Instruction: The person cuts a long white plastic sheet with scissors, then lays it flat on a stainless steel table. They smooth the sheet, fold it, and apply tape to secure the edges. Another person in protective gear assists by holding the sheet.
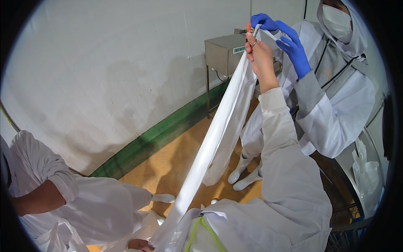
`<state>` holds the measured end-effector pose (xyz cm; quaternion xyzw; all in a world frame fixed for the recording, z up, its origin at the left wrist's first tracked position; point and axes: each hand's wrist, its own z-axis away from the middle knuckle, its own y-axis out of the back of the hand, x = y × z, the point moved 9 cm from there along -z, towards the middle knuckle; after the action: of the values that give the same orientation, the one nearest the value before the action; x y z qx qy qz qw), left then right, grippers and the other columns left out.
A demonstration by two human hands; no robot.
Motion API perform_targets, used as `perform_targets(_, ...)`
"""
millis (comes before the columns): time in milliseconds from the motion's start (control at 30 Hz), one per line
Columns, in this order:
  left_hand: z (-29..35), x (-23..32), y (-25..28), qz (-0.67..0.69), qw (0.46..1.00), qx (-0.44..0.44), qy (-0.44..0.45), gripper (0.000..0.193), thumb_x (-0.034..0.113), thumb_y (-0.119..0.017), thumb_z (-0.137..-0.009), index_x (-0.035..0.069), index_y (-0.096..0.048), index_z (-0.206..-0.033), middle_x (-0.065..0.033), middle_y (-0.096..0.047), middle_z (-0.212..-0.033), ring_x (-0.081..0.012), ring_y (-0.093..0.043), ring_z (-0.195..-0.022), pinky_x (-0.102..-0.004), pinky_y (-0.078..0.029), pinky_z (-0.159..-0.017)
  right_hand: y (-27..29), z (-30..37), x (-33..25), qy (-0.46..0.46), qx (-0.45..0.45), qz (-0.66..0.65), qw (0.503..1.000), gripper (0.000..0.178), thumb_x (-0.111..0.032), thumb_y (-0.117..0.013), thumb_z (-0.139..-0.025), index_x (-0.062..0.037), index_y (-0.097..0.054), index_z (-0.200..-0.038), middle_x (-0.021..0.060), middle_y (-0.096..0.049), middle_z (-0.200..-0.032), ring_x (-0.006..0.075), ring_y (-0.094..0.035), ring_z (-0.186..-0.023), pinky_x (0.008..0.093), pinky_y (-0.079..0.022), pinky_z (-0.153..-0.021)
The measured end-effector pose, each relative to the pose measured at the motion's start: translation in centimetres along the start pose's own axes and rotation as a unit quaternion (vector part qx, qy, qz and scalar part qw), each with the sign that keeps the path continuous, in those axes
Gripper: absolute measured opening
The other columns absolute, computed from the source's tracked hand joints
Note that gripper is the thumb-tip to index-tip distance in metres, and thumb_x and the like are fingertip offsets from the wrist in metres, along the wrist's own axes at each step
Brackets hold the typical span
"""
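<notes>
My right arm reaches up and away, and my right hand (259, 54) is closed in a pinch on the top end of a long white plastic sheet (210, 145). A ring shows on one finger. The sheet hangs stretched in folds from there down toward my waist. A thin orange loop (249, 27) and a small grey piece show at my fingertips; their kind is unclear. Close by are a co-worker's blue-gloved hands (296, 50), one at the sheet's top end. My left hand (140, 245) shows only in part at the lower edge, beside the sheet's lower end, its fingers mostly hidden.
A masked co-worker (336, 105) in white stands at the right. Another person's bare forearm (42, 199) and white clothing are at the left. A steel box-shaped machine (222, 54) stands by the white wall (113, 63). White plastic (365, 168) lies on a steel surface at the right.
</notes>
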<state>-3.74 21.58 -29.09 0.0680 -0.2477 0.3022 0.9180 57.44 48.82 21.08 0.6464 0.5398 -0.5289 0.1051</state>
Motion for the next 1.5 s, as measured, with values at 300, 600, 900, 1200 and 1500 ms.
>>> perform_targets(300,-0.7,-0.6,-0.8,0.001,1.0,0.009,-0.004,0.056,0.037,-0.076,-0.072,0.002,-0.062,-0.112,-0.0069,-0.064,-0.102,-0.0171,-0.056,-0.095,-0.029,-0.041,-0.083,1.3,2.4,-0.3,-0.003,0.0,-0.025,1.0,0.025,-0.024,-0.07,-0.083,-0.0033,-0.057,-0.081,0.0004,-0.052,-0.066,0.0048,-0.045,-0.052,0.0173,-0.03,-0.04)
perform_targets(600,-0.8,-1.5,-1.8,0.004,1.0,0.015,-0.009,0.055,0.037,-0.076,-0.072,0.001,-0.062,-0.112,-0.007,-0.064,-0.101,-0.0171,-0.056,-0.093,-0.0292,-0.042,-0.081,3.5,2.9,0.5,-0.01,0.009,-0.028,1.0,0.026,-0.026,-0.07,-0.083,-0.0053,-0.055,-0.079,0.0005,-0.052,-0.067,0.0047,-0.045,-0.052,0.0176,-0.03,-0.04)
perform_targets(900,-1.4,-1.6,-2.5,0.004,1.0,0.017,-0.012,0.054,0.036,-0.075,-0.072,0.001,-0.062,-0.111,-0.0072,-0.064,-0.1,-0.0171,-0.056,-0.091,-0.0294,-0.042,-0.08,3.2,2.7,-1.3,0.011,-0.009,0.006,1.0,0.026,-0.027,-0.069,-0.084,-0.0059,-0.055,-0.078,-0.0002,-0.051,-0.065,0.0043,-0.044,-0.052,0.0173,-0.03,-0.04)
perform_targets(1200,-1.7,-1.4,-2.3,0.015,1.0,0.021,-0.003,0.053,0.036,-0.074,-0.073,0.001,-0.062,-0.111,-0.0073,-0.064,-0.099,-0.0172,-0.056,-0.09,-0.0296,-0.042,-0.079,2.1,3.8,-2.8,0.032,-0.024,-0.012,0.999,0.031,-0.027,-0.072,-0.081,-0.0026,-0.055,-0.076,0.001,-0.052,-0.066,0.005,-0.045,-0.053,0.0178,-0.03,-0.041)
perform_targets(1500,-2.0,-0.7,-1.6,0.018,1.0,0.019,-0.006,0.052,0.036,-0.074,-0.073,0.001,-0.062,-0.11,-0.0074,-0.063,-0.098,-0.0172,-0.057,-0.088,-0.0298,-0.043,-0.077,1.4,3.9,-3.8,0.039,-0.01,0.004,0.999,0.029,-0.025,-0.073,-0.08,-0.0015,-0.055,-0.075,0.0014,-0.053,-0.066,0.0047,-0.046,-0.053,0.0178,-0.029,-0.04)
